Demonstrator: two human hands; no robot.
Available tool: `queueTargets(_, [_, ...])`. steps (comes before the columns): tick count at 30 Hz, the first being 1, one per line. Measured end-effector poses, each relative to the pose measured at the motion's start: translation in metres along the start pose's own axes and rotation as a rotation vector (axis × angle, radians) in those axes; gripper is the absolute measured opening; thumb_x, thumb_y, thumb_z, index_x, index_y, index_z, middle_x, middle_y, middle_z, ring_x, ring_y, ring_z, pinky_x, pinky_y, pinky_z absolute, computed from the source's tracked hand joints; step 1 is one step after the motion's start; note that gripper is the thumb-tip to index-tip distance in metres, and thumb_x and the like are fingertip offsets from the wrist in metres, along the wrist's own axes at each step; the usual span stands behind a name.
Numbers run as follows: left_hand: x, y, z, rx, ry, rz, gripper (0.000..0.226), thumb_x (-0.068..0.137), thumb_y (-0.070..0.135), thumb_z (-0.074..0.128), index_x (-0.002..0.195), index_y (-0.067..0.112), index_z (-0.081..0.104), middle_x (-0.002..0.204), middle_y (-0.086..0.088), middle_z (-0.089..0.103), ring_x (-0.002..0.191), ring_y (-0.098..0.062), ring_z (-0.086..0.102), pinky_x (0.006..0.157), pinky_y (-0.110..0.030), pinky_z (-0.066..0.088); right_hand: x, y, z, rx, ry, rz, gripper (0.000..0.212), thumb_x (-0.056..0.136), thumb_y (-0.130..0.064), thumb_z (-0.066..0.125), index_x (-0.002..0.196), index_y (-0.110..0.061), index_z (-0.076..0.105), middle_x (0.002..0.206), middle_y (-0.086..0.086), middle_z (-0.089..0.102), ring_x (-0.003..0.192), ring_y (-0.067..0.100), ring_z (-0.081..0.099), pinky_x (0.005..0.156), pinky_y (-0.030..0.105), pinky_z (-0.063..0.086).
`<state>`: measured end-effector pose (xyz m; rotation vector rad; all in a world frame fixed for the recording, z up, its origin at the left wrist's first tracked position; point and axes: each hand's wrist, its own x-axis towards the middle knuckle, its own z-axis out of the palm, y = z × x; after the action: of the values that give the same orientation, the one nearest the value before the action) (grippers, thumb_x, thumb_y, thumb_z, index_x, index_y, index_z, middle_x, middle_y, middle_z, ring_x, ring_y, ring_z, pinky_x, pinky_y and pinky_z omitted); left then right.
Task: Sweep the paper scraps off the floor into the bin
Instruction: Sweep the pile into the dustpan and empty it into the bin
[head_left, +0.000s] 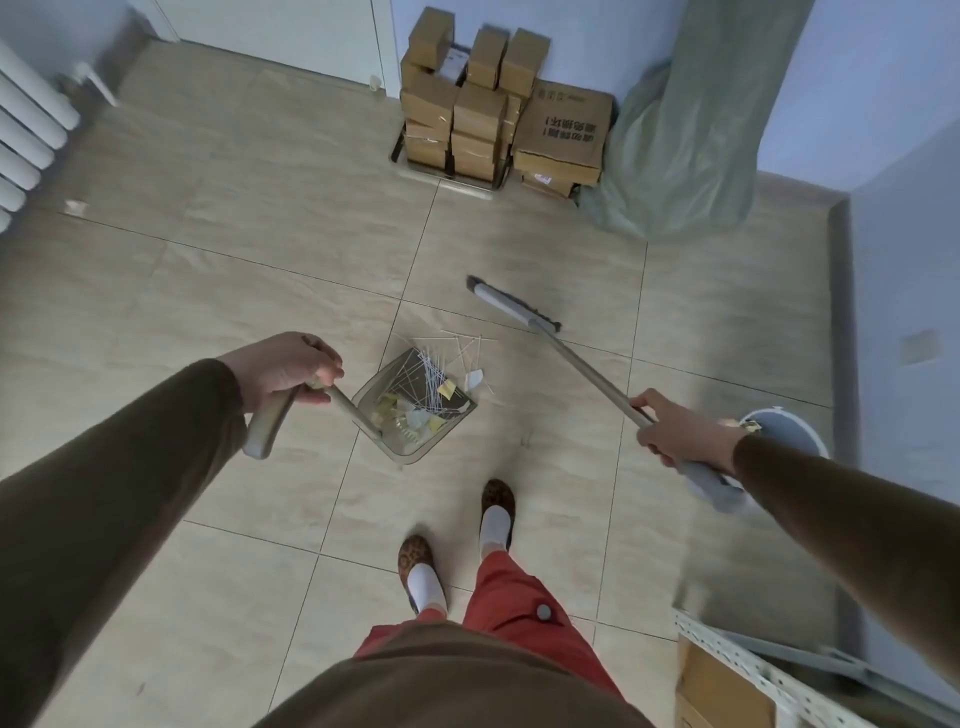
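My left hand (288, 371) grips the handle of a translucent dustpan (395, 447) that rests on the tiled floor and holds yellow and white paper scraps with thin white strips. More scraps (470, 358) lie on the floor just past the pan's mouth, one white piece among thin strips. My right hand (680, 431) holds the long handle of a grey broom (511, 304), whose head is on the floor beyond and to the right of those scraps. A white bin (802, 423) stands behind my right wrist, mostly hidden by my arm.
Stacked cardboard boxes (483, 104) and a green plastic-covered bundle (691, 135) stand against the far wall. A white radiator (26, 135) is at the left, with a small scrap (74, 207) near it. A perforated shelf with a box (727, 680) sits at lower right. My feet (462, 540) are behind the dustpan.
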<state>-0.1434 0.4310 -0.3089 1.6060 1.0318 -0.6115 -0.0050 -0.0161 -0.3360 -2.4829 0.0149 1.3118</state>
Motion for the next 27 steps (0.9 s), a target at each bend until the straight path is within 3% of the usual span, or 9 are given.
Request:
queueTargets(3, [0.003,0.004,0.002,0.008,0.007,-0.009,0.02,0.082,-0.016,0.058,0.094,-0.002,0.066,0.122,-0.025,0.064,0.111,-0.036,0.066,0.089,-0.045,0.06,0.029,-0.027,0.052,0.055,-0.074,0.019,0.042,0.095,-0.008,0.048,0.133,-0.017,0.035,0.105,0.018,0.055,0.067,0.02,0.053,0.052,0.028,0.053])
queueTargets(5, [0.006,0.006,0.003,0.023,0.021,-0.009,0.02,0.082,-0.013,0.061,0.101,-0.007,0.065,0.124,-0.028,0.062,0.102,-0.035,0.068,0.081,-0.041,0.062,0.034,-0.047,0.093,0.052,-0.142,0.049,0.043,0.095,-0.007,0.045,0.135,-0.016,0.031,0.11,0.02,0.051,0.071,0.022,0.054,0.064,0.035,0.056])
queueTargets(7, [0.007,0.005,0.003,0.043,0.03,-0.022,0.027,0.082,-0.005,0.069,0.109,-0.01,0.065,0.121,-0.03,0.062,0.094,-0.035,0.068,0.082,-0.039,0.061,0.027,-0.057,0.12,0.034,-0.203,0.064,0.047,0.095,-0.006,0.042,0.138,-0.018,0.027,0.109,0.019,0.05,0.069,0.022,0.054,0.06,0.034,0.054])
queueTargets(11, [-0.003,-0.003,-0.002,0.114,-0.005,-0.095,0.039,0.083,0.015,0.079,0.114,-0.002,0.064,0.112,-0.021,0.062,0.098,-0.034,0.067,0.077,-0.039,0.059,-0.01,-0.052,0.12,-0.012,-0.299,0.052,0.049,0.093,-0.008,0.045,0.137,-0.025,0.032,0.094,0.016,0.054,0.058,0.018,0.049,0.044,0.024,0.044])
queueTargets(16, [-0.01,-0.018,-0.013,0.075,-0.017,-0.15,0.044,0.083,0.007,0.076,0.121,-0.004,0.057,0.113,-0.023,0.062,0.098,-0.035,0.072,0.074,-0.041,0.063,-0.067,-0.032,0.093,0.008,-0.312,0.021,0.049,0.089,-0.012,0.052,0.132,-0.029,0.04,0.08,0.008,0.056,0.051,0.013,0.047,0.045,0.023,0.041])
queueTargets(19, [-0.012,-0.022,-0.008,0.048,-0.058,-0.127,0.045,0.082,0.005,0.073,0.122,-0.006,0.056,0.115,-0.025,0.064,0.096,-0.034,0.074,0.086,-0.044,0.061,-0.095,-0.021,0.082,0.01,-0.307,0.004,0.048,0.089,-0.013,0.053,0.132,-0.032,0.042,0.075,0.005,0.055,0.048,0.011,0.046,0.044,0.022,0.04])
queueTargets(23, [-0.016,-0.03,-0.005,0.025,-0.09,-0.04,0.043,0.086,0.004,0.065,0.126,-0.008,0.055,0.113,-0.027,0.061,0.093,-0.036,0.073,0.074,-0.043,0.062,-0.122,-0.003,0.079,0.048,-0.297,-0.008,0.047,0.091,-0.015,0.055,0.131,-0.034,0.043,0.074,0.006,0.055,0.049,0.012,0.046,0.044,0.023,0.039])
queueTargets(27, [-0.018,-0.045,-0.008,0.034,-0.067,0.026,0.03,0.088,-0.001,0.054,0.115,-0.007,0.064,0.127,-0.028,0.06,0.106,-0.039,0.07,0.092,-0.047,0.058,-0.139,0.025,0.076,0.103,-0.24,-0.008,0.045,0.091,-0.013,0.055,0.129,-0.035,0.044,0.061,0.001,0.054,0.043,0.013,0.045,0.042,0.024,0.038])
